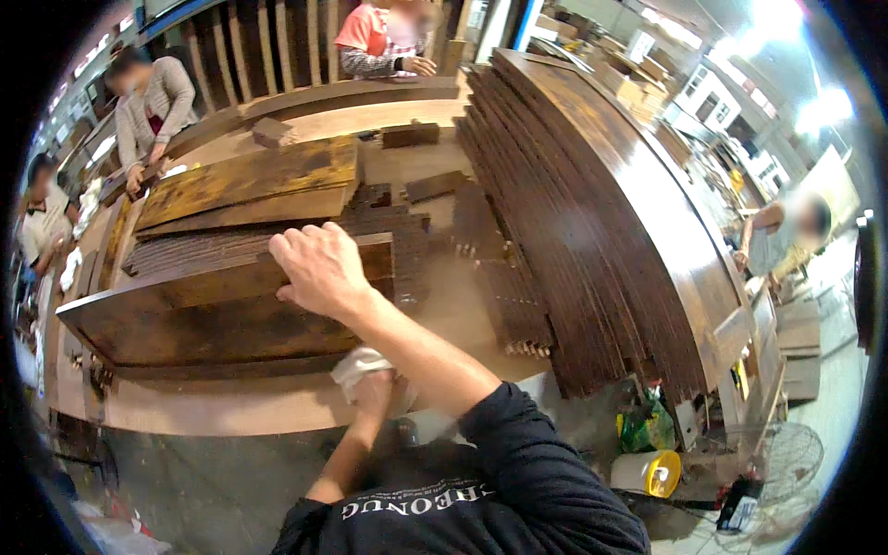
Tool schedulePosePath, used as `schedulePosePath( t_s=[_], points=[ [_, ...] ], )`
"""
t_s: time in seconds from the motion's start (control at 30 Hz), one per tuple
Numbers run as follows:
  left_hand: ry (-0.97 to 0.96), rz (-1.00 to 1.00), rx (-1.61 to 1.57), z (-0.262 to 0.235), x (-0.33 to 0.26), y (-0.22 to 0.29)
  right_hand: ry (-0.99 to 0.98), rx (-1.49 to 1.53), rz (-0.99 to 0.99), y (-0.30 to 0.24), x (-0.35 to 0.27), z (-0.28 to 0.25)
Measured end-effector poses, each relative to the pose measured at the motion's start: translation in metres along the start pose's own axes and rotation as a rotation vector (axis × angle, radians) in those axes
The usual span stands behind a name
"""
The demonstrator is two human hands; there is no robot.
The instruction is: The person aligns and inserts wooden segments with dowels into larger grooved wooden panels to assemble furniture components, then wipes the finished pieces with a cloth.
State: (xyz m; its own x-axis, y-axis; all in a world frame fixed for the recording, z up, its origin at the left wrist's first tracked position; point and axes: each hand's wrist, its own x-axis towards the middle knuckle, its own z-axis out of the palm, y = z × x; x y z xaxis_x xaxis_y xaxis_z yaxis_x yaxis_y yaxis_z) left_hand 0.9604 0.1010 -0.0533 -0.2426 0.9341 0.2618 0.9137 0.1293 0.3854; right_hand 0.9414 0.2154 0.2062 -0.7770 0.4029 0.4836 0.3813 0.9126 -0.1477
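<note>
A dark-stained wooden panel [222, 319] stands tilted on its long edge on the workbench. My right hand [322, 268] reaches across and has its fingers closed over the panel's upper edge. Below it, my left hand [372, 388] holds a white cloth [357, 368] near the panel's lower right corner. Whether the cloth touches the wood I cannot tell. Behind the panel lies a stack of dark boards [217, 248], with wider, yellowish-brown boards [268, 180] on top.
At the right stands a tall stack of dark panels [592, 203]. Small wooden blocks [410, 135] and dowelled pieces [513, 310] lie on the workbench [185, 407]. A white-and-yellow bucket [647, 474] and a wire fan [768, 462] stand at lower right. Several people work around the bench.
</note>
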Motion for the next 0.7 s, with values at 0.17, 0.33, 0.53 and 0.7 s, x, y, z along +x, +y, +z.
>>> schedulePosePath(
  t_s=[0.17,0.33,0.53,0.7],
  points=[
    [-0.059,0.021,-0.041,-0.037,0.017,0.020,0.029,-0.015,-0.009,-0.001,-0.004,-0.002],
    [-0.102,-0.041,-0.131,-0.045,0.025,0.030,0.001,-0.038,0.015,0.003,0.001,-0.003],
    [-0.226,-0.156,-0.138,-0.026,0.008,-0.005,-0.009,-0.018,0.005,0.001,0.003,-0.002],
    [-0.054,-0.319,-0.060,-0.062,-0.015,-0.037,-0.006,-0.042,0.017,0.005,0.004,-0.001]
  ],
)
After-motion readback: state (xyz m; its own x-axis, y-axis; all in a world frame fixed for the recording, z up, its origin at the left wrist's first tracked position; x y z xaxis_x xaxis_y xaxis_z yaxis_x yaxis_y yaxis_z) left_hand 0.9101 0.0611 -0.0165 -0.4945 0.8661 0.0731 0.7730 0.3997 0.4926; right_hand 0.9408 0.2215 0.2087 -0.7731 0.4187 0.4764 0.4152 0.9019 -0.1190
